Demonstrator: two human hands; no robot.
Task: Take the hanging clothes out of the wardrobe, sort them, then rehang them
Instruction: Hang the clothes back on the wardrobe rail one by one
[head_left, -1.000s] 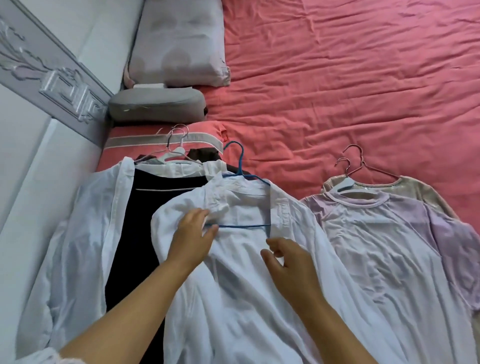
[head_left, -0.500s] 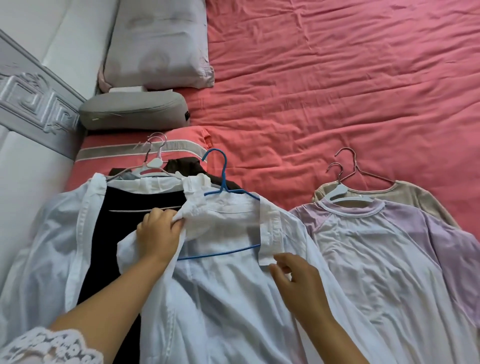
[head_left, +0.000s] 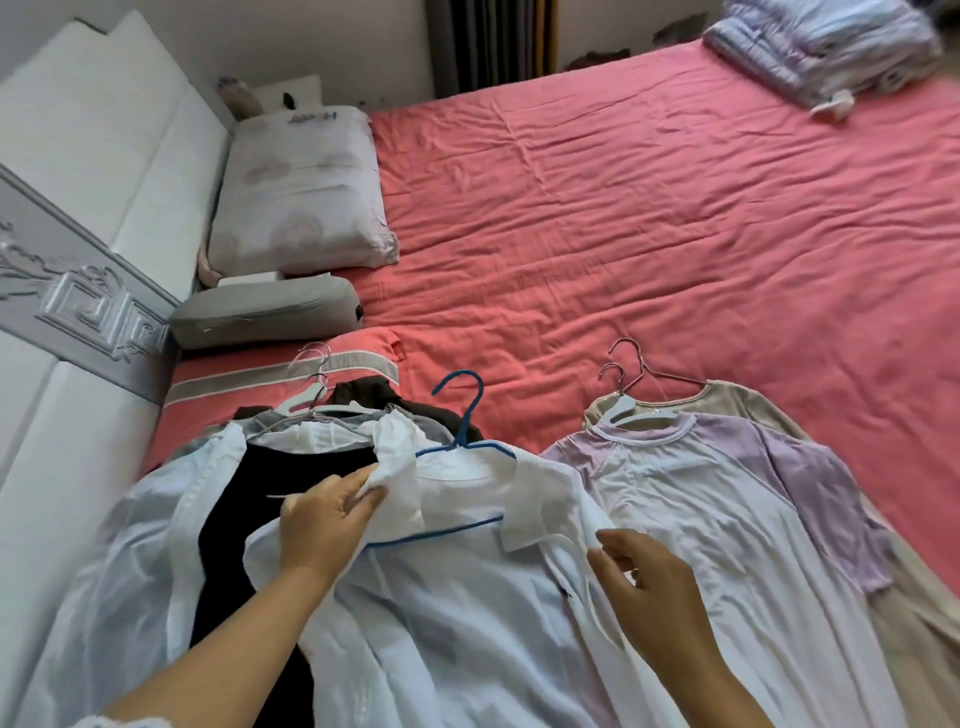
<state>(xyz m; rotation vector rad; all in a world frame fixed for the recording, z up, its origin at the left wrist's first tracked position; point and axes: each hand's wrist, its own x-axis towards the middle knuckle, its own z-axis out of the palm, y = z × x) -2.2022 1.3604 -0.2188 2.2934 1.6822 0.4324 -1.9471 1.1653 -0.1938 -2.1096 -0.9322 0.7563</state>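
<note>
White shirt (head_left: 467, 597) on blue hanger (head_left: 465, 447) lies flat on bed (head_left: 623, 234), atop the pile w/ black garment (head_left: 244, 519) just outboard of left hand (head_left: 327, 525). Left hand pinches the collar flap; right hand (head_left: 649, 587) has fingers loosely curled at the right front edge, looks to nip fabric but can't tell for sure. Lilac tee (head_left: 727, 519) just beyond right hand. Shirt prob. thin, light, limp & slidy; best grab hanger at hook/neck, not cloth.
</note>
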